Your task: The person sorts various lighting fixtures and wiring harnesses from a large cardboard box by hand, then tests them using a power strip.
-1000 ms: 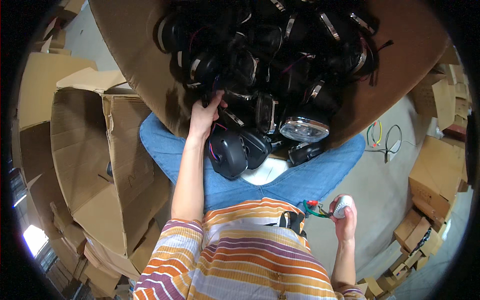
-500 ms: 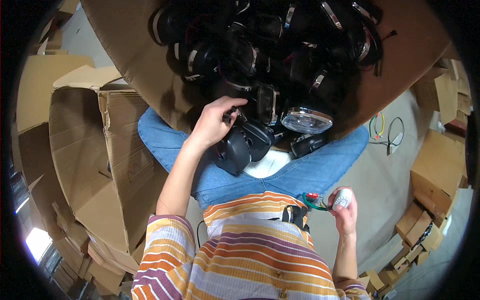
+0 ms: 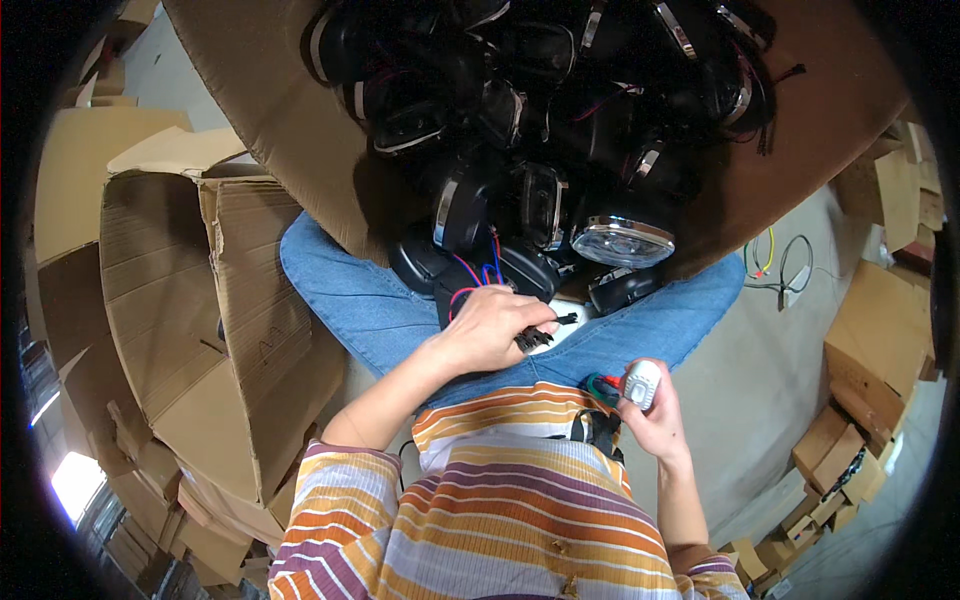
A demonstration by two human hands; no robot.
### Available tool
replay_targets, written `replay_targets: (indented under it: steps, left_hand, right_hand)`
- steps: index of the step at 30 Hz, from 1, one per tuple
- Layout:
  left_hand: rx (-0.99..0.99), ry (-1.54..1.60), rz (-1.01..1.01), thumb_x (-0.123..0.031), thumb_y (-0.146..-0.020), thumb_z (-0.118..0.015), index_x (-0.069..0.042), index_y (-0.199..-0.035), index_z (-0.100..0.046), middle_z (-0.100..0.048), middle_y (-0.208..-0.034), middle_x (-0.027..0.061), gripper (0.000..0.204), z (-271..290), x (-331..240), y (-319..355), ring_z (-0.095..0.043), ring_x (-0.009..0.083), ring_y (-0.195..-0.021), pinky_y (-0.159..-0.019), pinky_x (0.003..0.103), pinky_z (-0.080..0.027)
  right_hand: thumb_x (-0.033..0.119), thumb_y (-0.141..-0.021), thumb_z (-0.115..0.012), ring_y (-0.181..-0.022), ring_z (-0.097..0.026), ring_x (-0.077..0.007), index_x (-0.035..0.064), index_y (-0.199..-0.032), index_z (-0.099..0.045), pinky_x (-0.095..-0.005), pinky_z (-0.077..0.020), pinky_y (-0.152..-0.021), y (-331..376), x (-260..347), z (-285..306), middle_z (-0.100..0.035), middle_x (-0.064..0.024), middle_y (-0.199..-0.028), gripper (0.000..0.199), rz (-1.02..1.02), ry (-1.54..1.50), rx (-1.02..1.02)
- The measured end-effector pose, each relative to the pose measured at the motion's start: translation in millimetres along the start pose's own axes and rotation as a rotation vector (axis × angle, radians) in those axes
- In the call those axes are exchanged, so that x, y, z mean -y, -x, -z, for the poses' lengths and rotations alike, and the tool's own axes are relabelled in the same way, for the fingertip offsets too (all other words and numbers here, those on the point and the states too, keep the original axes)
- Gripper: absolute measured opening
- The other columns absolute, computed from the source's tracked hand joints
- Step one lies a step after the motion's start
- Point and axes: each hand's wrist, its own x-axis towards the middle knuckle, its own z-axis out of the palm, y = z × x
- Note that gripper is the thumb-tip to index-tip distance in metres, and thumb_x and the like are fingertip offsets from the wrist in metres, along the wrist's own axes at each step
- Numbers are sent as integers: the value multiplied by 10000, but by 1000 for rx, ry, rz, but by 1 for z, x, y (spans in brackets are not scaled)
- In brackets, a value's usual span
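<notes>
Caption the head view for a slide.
Seated person's left hand grips a black connector below a lamp-filled cardboard box; right hand holds a small white device.

Glossy black plastic lamps (image 3: 560, 130) with shiny metal rims and a clear lens (image 3: 622, 240); matt, rough cardboard box (image 3: 270, 110); blue denim (image 3: 360, 300).

Grey concrete floor (image 3: 770, 360) — flattened cardboard boxes (image 3: 180, 290) stacked all around.
</notes>
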Motion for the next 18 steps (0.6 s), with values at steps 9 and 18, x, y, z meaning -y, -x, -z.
replay_targets:
  steps: [9,18]
  left_hand:
    - [241,489,83,-57,-642,-574,-40,-807,-568,-600,-745,89,166,-27,-28,6,-579,240,-695,-604,304,-439]
    - [396,864,94,0,-678,-529,-8,-778,-539,-570,-685,93,101,-43,-34,5,-540,195,-601,-591,269,-423]
  right_hand:
    - [28,-644,-516,-731,-453,-82,33,-985,-412,-213,-387,-630,-5,4,-12,-476,-20,-795,356,-79,-177,48]
    - [-33,-682,-499,-774,-473,-95,20,-1004,-407,-231,-390,-702,9,5,2,-482,-28,-827,339,-93,-353,108]
